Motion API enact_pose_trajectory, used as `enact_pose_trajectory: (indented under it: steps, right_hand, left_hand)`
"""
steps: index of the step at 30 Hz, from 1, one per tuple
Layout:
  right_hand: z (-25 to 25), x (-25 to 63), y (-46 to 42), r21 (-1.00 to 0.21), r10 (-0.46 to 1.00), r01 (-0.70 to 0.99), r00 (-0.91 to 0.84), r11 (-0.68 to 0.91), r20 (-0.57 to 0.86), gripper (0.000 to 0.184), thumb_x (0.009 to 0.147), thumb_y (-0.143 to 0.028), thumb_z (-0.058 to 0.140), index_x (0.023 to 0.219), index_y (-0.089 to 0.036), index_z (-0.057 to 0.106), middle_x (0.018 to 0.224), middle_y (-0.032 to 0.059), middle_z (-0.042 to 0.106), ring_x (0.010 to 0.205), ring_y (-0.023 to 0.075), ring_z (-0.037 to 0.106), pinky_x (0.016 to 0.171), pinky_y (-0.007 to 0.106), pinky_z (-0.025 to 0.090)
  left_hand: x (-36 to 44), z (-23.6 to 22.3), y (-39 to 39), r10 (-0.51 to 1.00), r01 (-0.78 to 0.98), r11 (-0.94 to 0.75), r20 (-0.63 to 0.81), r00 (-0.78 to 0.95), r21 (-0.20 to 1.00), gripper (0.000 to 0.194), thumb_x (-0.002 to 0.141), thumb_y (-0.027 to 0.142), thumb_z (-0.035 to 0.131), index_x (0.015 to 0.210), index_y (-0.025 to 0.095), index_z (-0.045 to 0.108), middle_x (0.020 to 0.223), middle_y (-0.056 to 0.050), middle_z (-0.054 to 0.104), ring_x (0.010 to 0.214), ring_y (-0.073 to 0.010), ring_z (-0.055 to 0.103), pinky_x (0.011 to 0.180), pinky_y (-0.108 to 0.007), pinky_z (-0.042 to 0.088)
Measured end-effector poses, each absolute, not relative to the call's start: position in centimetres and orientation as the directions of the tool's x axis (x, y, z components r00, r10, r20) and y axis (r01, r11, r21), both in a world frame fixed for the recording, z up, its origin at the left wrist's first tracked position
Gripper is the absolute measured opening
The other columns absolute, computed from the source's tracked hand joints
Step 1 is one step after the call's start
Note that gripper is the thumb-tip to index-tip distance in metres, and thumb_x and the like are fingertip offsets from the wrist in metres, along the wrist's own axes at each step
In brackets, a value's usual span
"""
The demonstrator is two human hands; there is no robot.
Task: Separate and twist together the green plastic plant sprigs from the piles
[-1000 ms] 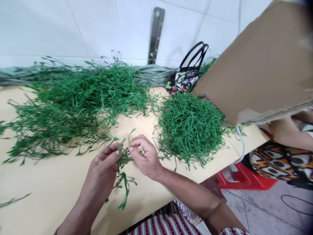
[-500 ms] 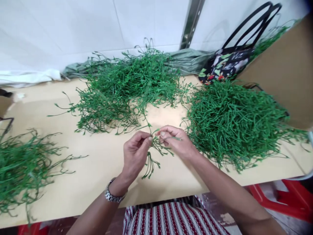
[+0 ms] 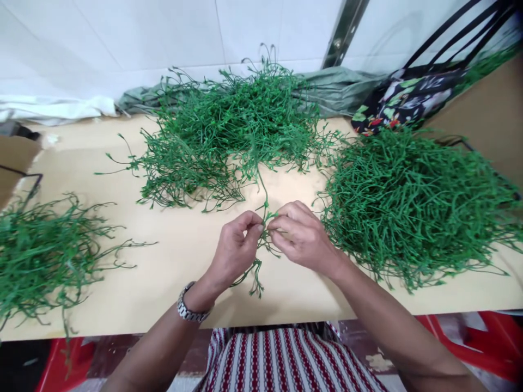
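My left hand (image 3: 239, 242) pinches a thin green plastic stem (image 3: 265, 204) between thumb and forefinger, over the middle of the table. Close beside it, my right hand (image 3: 302, 234) is closed, with its fingertips at the same stem. Small green sprigs (image 3: 255, 277) hang below the two hands. Beyond them lies a wide heap of green stems (image 3: 245, 120), and to the right a dense pile of green stems (image 3: 408, 207). The exact joint between the fingertips is partly hidden.
Another bunch of green stems (image 3: 44, 256) lies at the left, by a cardboard box (image 3: 16, 163). A flowered black bag (image 3: 408, 103) and a cardboard sheet (image 3: 490, 114) stand at the back right. Green cloth (image 3: 339, 87) runs along the wall. Red stools (image 3: 482, 348) are below the table edge.
The view has swung left, bringing the left bunch and box into sight. My hands stay close together; the right hand has come in against the stem pinched in the left.
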State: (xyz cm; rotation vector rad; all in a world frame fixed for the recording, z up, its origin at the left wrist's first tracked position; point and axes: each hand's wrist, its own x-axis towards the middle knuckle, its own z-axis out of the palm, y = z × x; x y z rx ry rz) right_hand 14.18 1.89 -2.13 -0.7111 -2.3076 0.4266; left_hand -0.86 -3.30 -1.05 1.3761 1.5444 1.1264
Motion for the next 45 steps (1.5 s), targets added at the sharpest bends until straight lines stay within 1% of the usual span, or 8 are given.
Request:
enact_pose_trajectory:
  steps: [4,7,10,13,17,22,28,45]
  right_hand:
    - [-2.3,14.2,1.9,-0.175,0.508,0.493,-0.701,0.852,0.5,0.015,0.079,-0.014,0.046,0.069,-0.016,0.057,0.066,0.0037,0.05,0.069,0.0164,0.043,0.066,0.031,0.032]
    - [-2.4,14.1,1.8,-0.171,0.533,0.519,-0.707,0.838,0.465,0.013,0.077,-0.014,0.047,0.066,-0.016,0.054,0.068,0.0043,0.05,0.07,0.0172,0.043,0.066,0.032,0.032]
    - [-2.5,14.0,1.5,-0.434,0.619,0.45,-0.659,0.78,0.427,0.01,0.073,-0.01,0.047,0.069,-0.016,0.054,0.068,0.0029,0.052,0.07,0.0153,0.047,0.066,0.029,0.035]
    - [-2.8,14.0,1.1,-0.804,0.769,0.308,-0.583,0.508,0.262,0.01,0.073,-0.01,0.047,0.076,-0.016,0.055,0.069,-0.0005,0.054,0.064,0.0105,0.05,0.061,0.022,0.038]
    - [-3.2,14.2,0.8,-0.924,0.837,0.254,-0.536,0.286,0.111,0.009,0.074,-0.012,0.048,0.079,-0.017,0.053,0.074,-0.001,0.057,0.063,0.0091,0.052,0.059,0.02,0.04]
    - [-3.1,14.3,1.2,-0.667,0.715,0.376,-0.606,0.643,0.348,0.005,0.074,-0.013,0.052,0.078,-0.016,0.054,0.074,0.0025,0.06,0.071,0.0141,0.053,0.067,0.026,0.039]
    - [-2.4,14.7,1.4,-0.252,0.487,0.418,-0.771,0.873,0.41,0.017,0.083,-0.018,0.045,0.071,-0.014,0.056,0.065,0.0044,0.056,0.064,0.0153,0.047,0.066,0.029,0.034]
    - [-1.0,15.3,1.8,-0.218,0.304,0.236,-0.879,0.947,0.368,0.022,0.087,-0.02,0.042,0.07,-0.014,0.055,0.063,0.0034,0.055,0.06,0.0139,0.045,0.06,0.028,0.034]
  left_hand:
    - [-0.9,-0.9,-3.3,0.992,0.506,-0.016,0.077,-0.1,0.863,0.01,0.077,0.016,0.045,0.068,0.017,0.048,0.06,0.003,0.046,0.06,-0.0115,0.041,0.061,-0.025,0.032]
    - [-1.0,-0.9,-3.5,0.986,0.612,-0.076,0.152,-0.072,0.787,0.011,0.075,0.012,0.044,0.065,0.017,0.046,0.063,0.002,0.049,0.067,-0.013,0.043,0.069,-0.028,0.032]
    - [-1.0,-0.9,-3.7,0.996,0.547,-0.08,0.091,0.006,0.833,0.013,0.078,0.011,0.041,0.067,0.017,0.043,0.058,0.004,0.041,0.058,-0.0105,0.038,0.059,-0.024,0.031]
    - [-1.0,-1.1,-3.8,0.999,0.43,-0.043,0.03,0.038,0.902,0.011,0.08,0.014,0.04,0.07,0.017,0.043,0.056,0.005,0.034,0.052,-0.0084,0.031,0.051,-0.022,0.028]
    - [-0.8,-1.5,-3.8,0.999,0.282,-0.001,-0.012,0.044,0.96,0.006,0.08,0.02,0.047,0.075,0.016,0.045,0.061,0.005,0.038,0.056,-0.008,0.035,0.053,-0.021,0.031]
    - [-0.9,-2.0,-3.6,0.996,0.199,0.072,-0.081,0.033,0.977,0.008,0.075,0.021,0.053,0.073,0.014,0.049,0.062,0.003,0.043,0.057,-0.0081,0.038,0.053,-0.021,0.032]
    - [-1.3,-1.1,-3.8,0.996,0.478,0.043,-0.076,0.05,0.877,0.013,0.075,0.016,0.045,0.063,0.013,0.051,0.053,0.004,0.041,0.051,-0.0071,0.035,0.049,-0.02,0.028]
    - [-1.5,-0.5,-4.2,0.962,0.31,0.162,-0.22,0.162,0.937,0.013,0.071,0.016,0.047,0.059,0.012,0.051,0.049,0.006,0.034,0.047,-0.0047,0.027,0.042,-0.018,0.022]
